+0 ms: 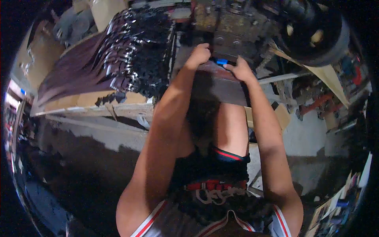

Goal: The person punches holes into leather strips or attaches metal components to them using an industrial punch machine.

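Note:
A dark, flat sheet [227, 89] lies in front of me, running from above my thighs up to the machine. My left hand [199, 55] is closed at the far left part of this sheet, with its fingers curled. At the sheet's right edge is my right hand [241, 71], its thumb over the surface and its fingers bent round the side. A small bright blue piece [222, 61] shows between the two hands, near the right thumb. Shadow hides the fingertips and the exact points of contact.
A dark, worn machine [233, 35] stands just beyond my hands, with a big round wheel [329, 43] at upper right. Stacked dark, shiny cut pieces [136, 51] lie on a wooden-edged bench [98, 100] to the left. Scattered reddish parts [318, 103] sit at right.

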`<state>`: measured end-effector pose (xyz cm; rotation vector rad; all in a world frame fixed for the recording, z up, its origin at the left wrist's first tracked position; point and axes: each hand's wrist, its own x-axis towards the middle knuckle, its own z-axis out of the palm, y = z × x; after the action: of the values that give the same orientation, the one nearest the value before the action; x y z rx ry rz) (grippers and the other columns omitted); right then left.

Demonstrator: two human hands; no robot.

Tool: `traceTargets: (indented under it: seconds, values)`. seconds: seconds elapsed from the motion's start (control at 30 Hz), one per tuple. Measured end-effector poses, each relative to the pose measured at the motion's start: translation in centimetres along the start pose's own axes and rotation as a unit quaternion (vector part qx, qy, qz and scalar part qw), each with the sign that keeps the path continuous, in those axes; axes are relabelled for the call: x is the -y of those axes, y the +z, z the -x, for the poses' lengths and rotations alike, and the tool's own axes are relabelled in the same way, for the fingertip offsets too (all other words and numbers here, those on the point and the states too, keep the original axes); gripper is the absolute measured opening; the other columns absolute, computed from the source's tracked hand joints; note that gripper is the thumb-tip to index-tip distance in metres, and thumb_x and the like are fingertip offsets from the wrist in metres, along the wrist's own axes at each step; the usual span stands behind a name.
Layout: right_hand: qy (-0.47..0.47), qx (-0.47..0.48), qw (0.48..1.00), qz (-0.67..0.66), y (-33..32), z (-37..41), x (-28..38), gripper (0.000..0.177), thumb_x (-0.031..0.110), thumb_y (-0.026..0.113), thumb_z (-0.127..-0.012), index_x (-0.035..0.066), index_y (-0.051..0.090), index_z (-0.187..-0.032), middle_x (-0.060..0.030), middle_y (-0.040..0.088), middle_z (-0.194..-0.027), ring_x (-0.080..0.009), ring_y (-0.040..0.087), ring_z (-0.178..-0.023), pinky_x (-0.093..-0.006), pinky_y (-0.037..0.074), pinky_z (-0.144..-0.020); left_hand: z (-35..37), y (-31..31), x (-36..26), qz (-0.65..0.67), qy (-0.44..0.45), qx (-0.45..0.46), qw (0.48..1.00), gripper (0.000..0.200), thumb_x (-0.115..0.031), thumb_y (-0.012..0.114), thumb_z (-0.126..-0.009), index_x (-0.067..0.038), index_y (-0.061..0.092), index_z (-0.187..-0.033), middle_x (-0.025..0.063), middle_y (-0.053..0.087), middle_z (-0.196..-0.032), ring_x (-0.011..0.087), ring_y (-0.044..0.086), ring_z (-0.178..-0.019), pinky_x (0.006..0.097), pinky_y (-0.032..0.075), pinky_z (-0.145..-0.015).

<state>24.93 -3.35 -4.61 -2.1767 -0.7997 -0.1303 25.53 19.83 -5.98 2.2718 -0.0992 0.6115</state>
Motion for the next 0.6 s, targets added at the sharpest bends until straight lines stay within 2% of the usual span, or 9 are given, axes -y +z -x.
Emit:
traceTargets:
  seconds: [0.07, 0.1, 0.17, 0.2, 0.27, 0.3, 0.4, 0.5, 0.6]
  values:
    - [-0.033, 0.026, 0.999, -0.01, -0.6, -0.1, 0.6, 0.057, 0.022, 0.073, -0.076, -0.003, 0.05, -0.122, -0.0216, 0.062, -0.109, -0.0318, 0.059, -0.103, -0.0381, 0.044, -0.091, -1.3, 1.3, 1.6, -0.058, -0.008, 0.048, 0.997, 0.03, -0.009, 0.055, -0.072, -0.007, 0.064, -0.1, 0.0213, 0.062, -0.106, 0.0406, 0.056, -0.105, 0.0535, 0.043, -0.088]
    - [-0.036, 0.018, 0.999, -0.014, -0.4, -0.2, 0.6, 0.047, 0.02, 0.073, -0.076, -0.002, 0.055, -0.114, -0.0198, 0.063, -0.107, -0.0315, 0.06, -0.1, -0.0376, 0.044, -0.09, -1.1, 1.4, 1.3, -0.06, -0.033, 0.069, 0.995, 0.031, -0.01, 0.055, -0.072, -0.008, 0.065, -0.101, 0.0204, 0.062, -0.107, 0.0409, 0.056, -0.106, 0.0567, 0.041, -0.089]
    - [-0.017, 0.037, 0.999, 0.0, -1.2, 0.8, 3.5, 0.043, 0.019, 0.072, -0.076, -0.001, 0.057, -0.111, -0.018, 0.064, -0.102, -0.0298, 0.06, -0.095, -0.0371, 0.044, -0.087, -1.3, 0.4, -0.8, -0.063, -0.074, 0.114, 0.989, 0.034, -0.01, 0.055, -0.071, -0.009, 0.065, -0.103, 0.0187, 0.062, -0.11, 0.0416, 0.055, -0.108, 0.0632, 0.037, -0.09]
    - [-0.006, 0.042, 0.999, 0.006, -1.4, 1.1, 4.6, 0.041, 0.018, 0.072, -0.076, -0.001, 0.058, -0.109, -0.0171, 0.064, -0.1, -0.029, 0.06, -0.092, -0.0368, 0.045, -0.086, -1.0, 0.4, -0.9, -0.047, -0.079, 0.104, 0.99, 0.032, -0.01, 0.056, -0.071, -0.009, 0.065, -0.102, 0.0184, 0.062, -0.111, 0.0416, 0.055, -0.108, 0.0648, 0.036, -0.089]
    - [-0.002, 0.03, 1.0, 0.006, -0.7, 0.2, 1.6, 0.035, 0.014, 0.071, -0.076, 0.0, 0.059, -0.106, -0.0111, 0.063, -0.092, -0.0227, 0.057, -0.083, -0.0349, 0.045, -0.08, -0.5, 0.3, -1.4, -0.018, -0.081, 0.084, 0.993, 0.029, -0.009, 0.056, -0.073, -0.009, 0.066, -0.1, 0.0176, 0.062, -0.112, 0.0416, 0.055, -0.108, 0.068, 0.035, -0.089]
    - [0.012, 0.036, 0.999, -0.004, -1.3, 0.7, 2.4, 0.035, 0.014, 0.071, -0.076, 0.001, 0.059, -0.106, -0.0097, 0.063, -0.091, -0.0212, 0.057, -0.082, -0.0344, 0.045, -0.079, 0.3, -0.5, -2.5, -0.03, -0.106, 0.104, 0.988, 0.026, -0.013, 0.061, -0.075, -0.01, 0.068, -0.1, 0.0158, 0.064, -0.107, 0.0374, 0.057, -0.107, 0.0644, 0.035, -0.091]
    - [0.002, 0.054, 0.997, -0.049, -1.9, 1.3, 2.4, 0.036, 0.012, 0.072, -0.076, 0.001, 0.059, -0.107, -0.0072, 0.063, -0.092, -0.0185, 0.056, -0.083, -0.0332, 0.046, -0.078, 1.8, -2.1, -3.0, -0.014, -0.017, 0.174, 0.985, 0.024, -0.017, 0.066, -0.076, -0.01, 0.068, -0.099, 0.0136, 0.066, -0.102, 0.0326, 0.06, -0.104, 0.0546, 0.04, -0.092]
    - [-0.009, 0.079, 0.996, -0.04, -2.8, 0.7, 2.5, 0.038, 0.011, 0.072, -0.075, 0.0, 0.058, -0.109, -0.0073, 0.064, -0.096, -0.0175, 0.057, -0.087, -0.0324, 0.046, -0.081, 2.5, -2.3, -3.3, 0.046, -0.037, 0.153, 0.987, 0.028, -0.018, 0.07, -0.074, -0.009, 0.068, -0.1, 0.0139, 0.067, -0.096, 0.0313, 0.063, -0.097, 0.0438, 0.045, -0.087]
    - [0.03, 0.088, 0.994, -0.059, -2.7, 0.7, 3.8, 0.04, 0.008, 0.072, -0.074, 0.0, 0.058, -0.111, -0.0083, 0.064, -0.101, -0.0172, 0.057, -0.093, -0.032, 0.045, -0.085, 2.9, -1.8, -3.4, -0.006, -0.036, 0.087, 0.996, 0.028, -0.014, 0.071, -0.072, -0.009, 0.068, -0.1, 0.0152, 0.067, -0.093, 0.0336, 0.064, -0.091, 0.0404, 0.049, -0.08]
